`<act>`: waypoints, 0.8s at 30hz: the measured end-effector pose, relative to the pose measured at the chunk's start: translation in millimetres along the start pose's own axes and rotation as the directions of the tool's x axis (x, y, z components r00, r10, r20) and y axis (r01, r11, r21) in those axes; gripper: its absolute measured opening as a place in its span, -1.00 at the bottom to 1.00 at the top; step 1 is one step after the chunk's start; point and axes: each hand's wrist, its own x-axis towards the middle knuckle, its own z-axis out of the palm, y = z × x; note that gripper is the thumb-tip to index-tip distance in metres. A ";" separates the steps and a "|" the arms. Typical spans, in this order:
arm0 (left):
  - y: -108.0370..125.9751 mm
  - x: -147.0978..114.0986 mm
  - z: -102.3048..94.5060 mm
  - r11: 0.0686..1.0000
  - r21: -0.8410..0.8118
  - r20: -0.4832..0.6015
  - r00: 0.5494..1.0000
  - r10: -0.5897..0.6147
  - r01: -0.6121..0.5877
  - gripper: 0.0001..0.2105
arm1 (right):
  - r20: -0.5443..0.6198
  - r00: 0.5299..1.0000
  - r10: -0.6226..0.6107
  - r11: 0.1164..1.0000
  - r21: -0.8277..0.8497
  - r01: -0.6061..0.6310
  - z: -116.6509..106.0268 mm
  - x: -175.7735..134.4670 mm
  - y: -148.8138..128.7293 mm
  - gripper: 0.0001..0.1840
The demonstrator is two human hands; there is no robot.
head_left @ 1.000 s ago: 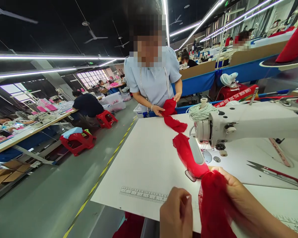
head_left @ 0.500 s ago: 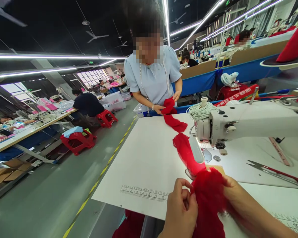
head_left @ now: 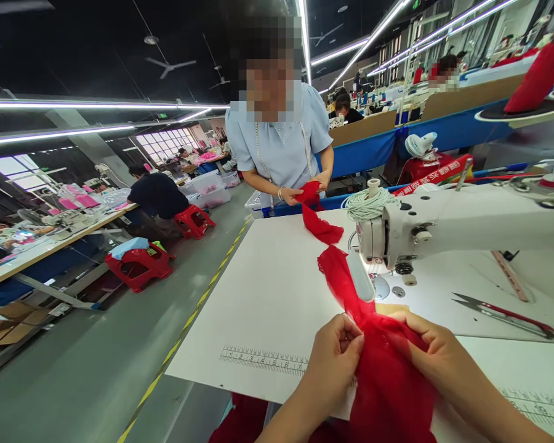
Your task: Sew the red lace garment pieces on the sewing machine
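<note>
Red fabric (head_left: 388, 375) hangs between my two hands at the front edge of the sewing table. My left hand (head_left: 337, 351) pinches its left edge, fingertips closed. On the other side, my right hand (head_left: 431, 347) grips the fabric's right edge between thumb and fingers. The cloth runs on up the table past the white sewing machine head (head_left: 378, 234) as a narrow red strip (head_left: 337, 274). Beyond it lies another red piece (head_left: 321, 224), whose far end a person across the table holds in both hands.
Thread snips (head_left: 508, 314) lie on the white tabletop (head_left: 240, 295), right of my hands. A ruler scale (head_left: 263, 360) is marked along the front edge. Pale cord (head_left: 369, 203) is heaped on the machine head. Red stools (head_left: 138, 264) stand on the floor at left.
My hands have moved slightly up toward the machine, and the fabric between them is spread flatter. The right hand's fingers now show over the cloth's edge. The view has shifted slightly.
</note>
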 end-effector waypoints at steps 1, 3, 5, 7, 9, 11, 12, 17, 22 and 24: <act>-2.3 -0.7 0.9 1.000 0.006 0.023 1.000 -0.010 0.010 -0.79 | 0.004 1.000 -0.009 0.999 -0.036 0.009 -4.1 0.5 4.9 -0.53; -4.7 -0.5 2.2 0.999 0.038 0.057 0.998 -0.019 0.017 -0.82 | 0.008 1.000 -0.024 0.992 -0.125 0.025 -10.4 1.1 15.0 -0.56; -2.9 3.0 2.8 0.997 0.076 0.110 0.993 -0.037 0.029 -0.80 | -0.001 0.999 -0.049 0.974 -0.222 0.048 -13.8 1.6 23.6 -0.60; 2.3 9.3 2.7 0.995 0.092 0.189 0.980 -0.062 0.046 -0.68 | -0.003 0.997 -0.076 0.949 -0.306 0.072 -15.0 1.9 28.9 -0.63; 8.9 16.4 1.8 0.996 0.076 0.268 0.961 -0.068 0.049 -0.61 | 0.000 0.997 -0.081 0.927 -0.366 0.076 -15.6 2.2 30.3 -0.66; 15.4 22.4 0.1 0.998 0.063 0.314 0.948 -0.047 0.029 -0.62 | -0.014 0.994 -0.111 0.908 -0.407 0.096 -16.7 2.7 28.3 -0.70; 18.2 24.7 -0.9 0.998 0.060 0.326 0.945 -0.036 0.018 -0.64 | -0.024 0.991 -0.134 0.901 -0.419 0.111 -17.6 3.1 26.4 -0.72; 25.5 31.1 -2.0 0.995 0.094 0.340 0.940 0.000 -0.035 -0.76 | 0.026 0.992 -0.124 0.918 -0.377 0.124 -21.1 4.1 18.0 -0.71; 16.0 31.2 6.8 0.949 0.296 0.182 0.982 0.061 -0.113 -0.82 | -0.011 0.992 -0.126 0.893 -0.436 0.109 -22.0 3.9 17.0 -0.73; 9.3 30.5 10.8 0.893 0.425 0.110 0.988 0.110 -0.147 -0.80 | -0.016 0.990 -0.143 0.832 -0.544 0.111 -23.7 6.1 17.1 -0.76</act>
